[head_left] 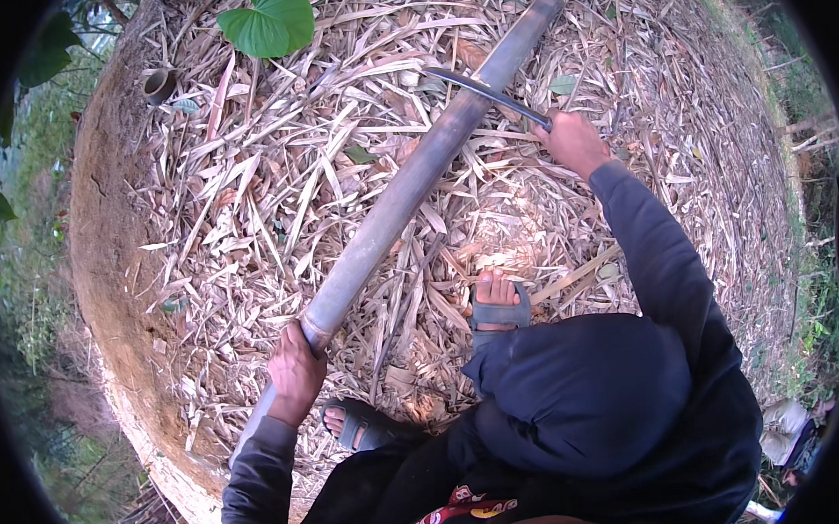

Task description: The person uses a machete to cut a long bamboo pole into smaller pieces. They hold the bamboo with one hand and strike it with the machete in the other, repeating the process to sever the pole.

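A long grey-green bamboo pole (381, 234) slants from the lower left to the top right, with ring-like nodes along it. My left hand (296, 375) is closed around its lower part, close to a node. My right hand (575, 145) grips the handle of a machete (496, 96), whose dark blade lies across the upper part of the pole. From this angle I cannot tell whether the blade touches the bamboo. The handle is mostly hidden in my fist.
Dry leaves and bamboo litter (276, 203) cover the ground around the pole. My sandalled feet (499, 305) stand close to it. A bare earth edge (109, 238) drops away on the left, beside greenery. A large green leaf (269, 23) is at the top, with a small brown cup-like piece (158, 86) farther left.
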Motion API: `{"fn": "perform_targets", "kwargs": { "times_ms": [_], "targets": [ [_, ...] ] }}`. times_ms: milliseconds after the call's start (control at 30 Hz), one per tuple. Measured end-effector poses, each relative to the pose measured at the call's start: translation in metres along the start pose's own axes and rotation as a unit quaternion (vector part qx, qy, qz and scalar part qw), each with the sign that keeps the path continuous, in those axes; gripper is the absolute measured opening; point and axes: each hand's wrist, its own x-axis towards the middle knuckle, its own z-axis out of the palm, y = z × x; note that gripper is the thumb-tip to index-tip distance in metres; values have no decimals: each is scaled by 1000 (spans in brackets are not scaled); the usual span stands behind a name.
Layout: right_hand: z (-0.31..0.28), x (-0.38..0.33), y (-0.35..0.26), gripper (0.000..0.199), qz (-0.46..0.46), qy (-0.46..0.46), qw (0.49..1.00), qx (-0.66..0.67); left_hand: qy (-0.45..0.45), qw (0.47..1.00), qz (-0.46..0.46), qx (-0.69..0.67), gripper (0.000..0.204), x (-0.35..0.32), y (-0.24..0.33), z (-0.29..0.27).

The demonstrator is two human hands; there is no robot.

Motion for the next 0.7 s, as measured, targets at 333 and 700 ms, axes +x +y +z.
{"fn": "perform_targets", "kwargs": {
  "times_ms": [333, 700],
  "targets": [
    [-14, 16, 23, 43, 33, 34, 998, -43, -1, 1000, 5, -3, 49, -5, 6, -6],
    [-1, 18, 29, 46, 287, 12, 929, 235, -50, 998, -26, -19, 67, -3, -7, -4]
  ]
}}
